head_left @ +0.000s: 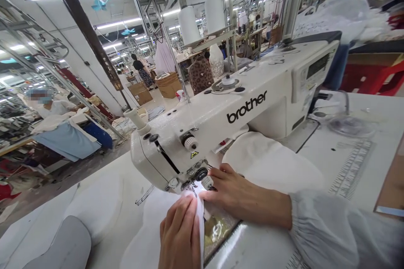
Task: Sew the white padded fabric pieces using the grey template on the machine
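A white sewing machine point(202, 134) marked "brother" stands across the table. Under its needle end lies a piece of white fabric point(148, 231), its folded edge running towards me. My left hand point(179, 227) presses on that edge just in front of the presser foot point(193, 189), fingers together and closed on the cloth. To the right of the needle, my right hand point(233, 189) has its thumb at the fabric edge and its fingers curled beside the machine head. What its fingertips touch is partly hidden. Another white fabric part point(268, 159) spreads behind my right wrist.
A grey-white shaped panel point(63, 243) lies at the table's left front. Printed ruler scales point(350, 168) mark the table on the right. White thread cones point(189, 25) stand above the machine. A co-worker point(50, 105) sits at the far left; cardboard boxes point(168, 85) stand behind.
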`<state>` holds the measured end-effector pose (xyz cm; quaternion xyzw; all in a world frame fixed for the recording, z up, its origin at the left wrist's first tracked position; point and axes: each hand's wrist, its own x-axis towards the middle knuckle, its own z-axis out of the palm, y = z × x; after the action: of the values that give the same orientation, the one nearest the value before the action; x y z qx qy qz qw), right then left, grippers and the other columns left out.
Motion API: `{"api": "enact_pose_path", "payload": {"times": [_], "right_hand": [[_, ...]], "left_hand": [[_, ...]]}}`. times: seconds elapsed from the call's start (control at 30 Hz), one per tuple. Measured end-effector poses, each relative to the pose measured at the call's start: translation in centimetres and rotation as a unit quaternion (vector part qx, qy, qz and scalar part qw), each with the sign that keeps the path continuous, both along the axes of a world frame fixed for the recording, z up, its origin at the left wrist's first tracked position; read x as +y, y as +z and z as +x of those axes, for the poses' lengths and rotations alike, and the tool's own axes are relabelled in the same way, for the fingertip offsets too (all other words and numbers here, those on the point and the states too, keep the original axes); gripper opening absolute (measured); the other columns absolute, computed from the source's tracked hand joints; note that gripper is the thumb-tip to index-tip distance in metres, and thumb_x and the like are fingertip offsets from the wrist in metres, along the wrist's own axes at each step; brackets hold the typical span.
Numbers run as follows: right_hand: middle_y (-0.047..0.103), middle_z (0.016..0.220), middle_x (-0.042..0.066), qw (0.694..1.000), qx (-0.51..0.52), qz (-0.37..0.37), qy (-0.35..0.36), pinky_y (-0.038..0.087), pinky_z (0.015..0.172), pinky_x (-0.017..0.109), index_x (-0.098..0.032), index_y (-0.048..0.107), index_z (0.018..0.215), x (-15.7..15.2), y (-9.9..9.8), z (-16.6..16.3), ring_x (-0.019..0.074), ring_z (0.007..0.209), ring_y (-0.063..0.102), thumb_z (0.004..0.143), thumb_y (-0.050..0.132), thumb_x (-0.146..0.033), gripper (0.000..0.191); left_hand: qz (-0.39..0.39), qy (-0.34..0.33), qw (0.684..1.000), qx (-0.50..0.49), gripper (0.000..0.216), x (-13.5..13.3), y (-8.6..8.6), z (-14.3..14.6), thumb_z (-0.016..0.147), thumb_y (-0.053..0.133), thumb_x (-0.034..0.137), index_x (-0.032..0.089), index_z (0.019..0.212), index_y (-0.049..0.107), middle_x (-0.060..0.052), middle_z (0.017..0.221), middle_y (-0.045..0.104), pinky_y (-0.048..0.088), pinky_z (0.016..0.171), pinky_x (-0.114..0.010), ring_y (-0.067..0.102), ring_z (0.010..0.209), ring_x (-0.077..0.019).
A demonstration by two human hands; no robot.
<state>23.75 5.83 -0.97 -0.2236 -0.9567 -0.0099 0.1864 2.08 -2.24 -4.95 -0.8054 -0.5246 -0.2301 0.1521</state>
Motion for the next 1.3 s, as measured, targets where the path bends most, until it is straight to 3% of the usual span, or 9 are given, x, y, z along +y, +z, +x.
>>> {"api": "enact_pose_path", "payload": {"times": [0.2,0.43,0.5,0.6,0.8,1.0,1.3], "right_hand": [[0.053,0.087,0.003,1.0,-0.009,0.01,-0.001,0.028,0.079,0.034,-0.018,0.056,0.091,-0.1,0.3,0.1,0.0197,0.092,0.043,0.1,0.048,-0.015,0.012],[0.058,0.089,0.004,1.0,0.002,0.007,0.008,0.028,0.078,0.034,-0.017,0.058,0.093,-0.1,0.1,0.1,0.02,0.094,0.044,0.102,0.044,-0.015,0.017],[0.059,0.091,0.004,1.0,0.008,0.001,0.012,0.027,0.078,0.034,-0.017,0.059,0.093,-0.5,0.2,0.2,0.0193,0.092,0.045,0.103,0.043,-0.016,0.018],[0.06,0.092,0.003,0.999,0.023,-0.009,0.035,0.027,0.079,0.034,-0.016,0.059,0.099,-1.6,0.4,0.5,0.0175,0.089,0.046,0.103,0.041,-0.013,0.019],[0.058,0.093,0.002,0.995,0.035,-0.036,0.086,0.027,0.077,0.033,-0.018,0.06,0.096,-3.3,0.4,1.0,0.0155,0.086,0.046,0.105,0.039,-0.026,0.025],[0.057,0.089,0.002,0.996,0.022,-0.029,0.084,0.027,0.077,0.033,-0.017,0.059,0.088,-3.1,0.3,0.9,0.0146,0.082,0.043,0.104,0.039,-0.016,0.025],[0.052,0.083,0.001,0.998,0.032,-0.024,0.053,0.026,0.071,0.032,-0.016,0.057,0.084,-3.0,0.2,0.7,0.0144,0.074,0.037,0.102,0.041,-0.017,0.024]], "left_hand": [[-0.021,0.093,0.991,-0.096,0.033,-0.8,-1.2,2.3,0.097,0.038,0.026,0.022,0.121,0.06,-0.008,0.128,0.065,0.048,0.092,-0.045,0.057,0.119,-0.0257],[-0.075,0.166,0.979,-0.091,0.04,-0.7,-0.5,3.4,0.098,0.03,0.029,0.019,0.117,0.064,-0.011,0.131,0.063,0.044,0.102,-0.052,0.056,0.122,-0.0279],[-0.102,0.143,0.982,-0.068,0.04,-0.5,-0.1,2.4,0.098,0.031,0.028,0.021,0.121,0.063,-0.01,0.133,0.062,0.048,0.099,-0.051,0.057,0.121,-0.0274],[-0.122,0.044,0.991,-0.01,0.038,-0.1,0.7,0.1,0.097,0.038,0.027,0.023,0.127,0.06,-0.008,0.134,0.062,0.054,0.092,-0.042,0.061,0.117,-0.0233],[-0.012,-0.047,0.994,0.101,0.043,-0.5,2.0,-2.1,0.092,0.049,0.025,0.02,0.134,0.051,-0.005,0.136,0.061,0.051,0.094,-0.032,0.056,0.126,-0.0186],[0.034,-0.017,0.988,0.152,0.041,-1.2,1.1,-1.3,0.092,0.047,0.026,0.017,0.132,0.052,-0.004,0.135,0.063,0.05,0.088,-0.031,0.059,0.122,-0.0169],[0.029,0.022,0.991,0.13,0.04,-0.5,0.5,-0.8,0.093,0.045,0.026,0.019,0.132,0.055,-0.003,0.134,0.063,0.042,0.092,-0.032,0.058,0.123,-0.0176]]}}
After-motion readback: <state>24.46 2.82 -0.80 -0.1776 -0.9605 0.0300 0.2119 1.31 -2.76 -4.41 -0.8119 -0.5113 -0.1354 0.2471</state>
